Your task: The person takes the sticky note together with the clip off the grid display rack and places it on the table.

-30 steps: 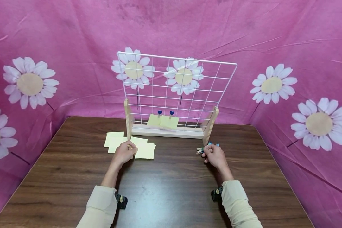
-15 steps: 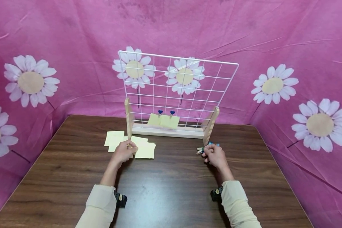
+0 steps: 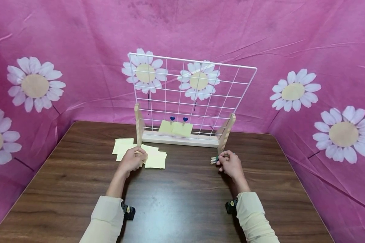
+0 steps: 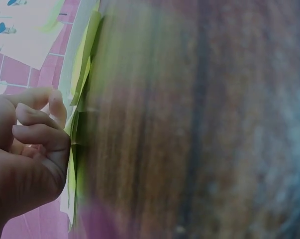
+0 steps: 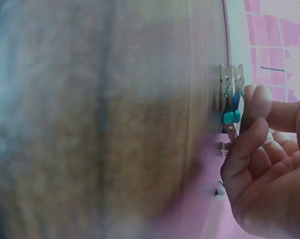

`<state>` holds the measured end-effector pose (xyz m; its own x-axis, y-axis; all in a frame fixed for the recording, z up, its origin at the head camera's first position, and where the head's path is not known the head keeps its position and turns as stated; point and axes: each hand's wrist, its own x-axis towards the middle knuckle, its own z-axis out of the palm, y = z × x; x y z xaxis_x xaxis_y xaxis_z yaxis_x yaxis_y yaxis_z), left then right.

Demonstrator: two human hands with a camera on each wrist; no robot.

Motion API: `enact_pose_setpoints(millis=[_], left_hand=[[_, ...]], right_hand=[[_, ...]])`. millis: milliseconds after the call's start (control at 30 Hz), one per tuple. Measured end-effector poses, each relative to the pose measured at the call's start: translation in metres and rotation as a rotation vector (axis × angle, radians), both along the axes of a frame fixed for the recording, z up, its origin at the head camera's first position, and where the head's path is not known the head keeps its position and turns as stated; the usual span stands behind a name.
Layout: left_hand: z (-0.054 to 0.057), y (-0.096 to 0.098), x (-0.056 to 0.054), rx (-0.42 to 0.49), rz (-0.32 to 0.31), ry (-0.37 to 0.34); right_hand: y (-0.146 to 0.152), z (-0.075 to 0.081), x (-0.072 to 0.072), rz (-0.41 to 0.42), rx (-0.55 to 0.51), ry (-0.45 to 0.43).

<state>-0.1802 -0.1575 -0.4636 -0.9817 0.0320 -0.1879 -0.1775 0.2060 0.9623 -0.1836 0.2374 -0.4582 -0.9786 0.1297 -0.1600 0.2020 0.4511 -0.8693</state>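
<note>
My left hand (image 3: pixel 133 159) is over the pale yellow sticky notes (image 3: pixel 155 160) left of the rack, thumb and forefinger pinching at a note's edge. In the left wrist view its fingertips meet the edge of the notes (image 4: pixel 81 64), seen nearly edge-on. By the rack's right foot, my right hand (image 3: pixel 230 164) pinches at small wooden clothespins (image 3: pixel 214 160) with thumb and forefinger. A clothespin with a teal ornament (image 5: pixel 232 117) shows right at its fingertips in the right wrist view. The hand covers part of the clothespins.
A white wire grid (image 3: pixel 188 88) stands in a wooden base (image 3: pixel 179 139) at the back. Two yellow notes (image 3: pixel 182 129) hang low on it under clips with dark blue hearts (image 3: pixel 185 119). Pink flowered cloth (image 3: pixel 88 40) surrounds the brown table (image 3: pixel 182 202).
The head view has shifted slightly. My right hand has moved a little over the clothespins, and the blue ornaments beside it no longer show. My left hand stays at the notes.
</note>
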Motion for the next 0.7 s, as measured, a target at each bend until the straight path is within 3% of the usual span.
enact_pose_setpoints(millis=[433,700], left_hand=[[0.000,0.002,-0.004,0.023,0.016,-0.022],[0.005,0.005,-0.005,0.048,0.018,-0.001]], right_hand=[[-0.007,0.009,-0.002,-0.032,0.022,0.058],[-0.016,0.019,-0.005,0.007,0.030,0.121]])
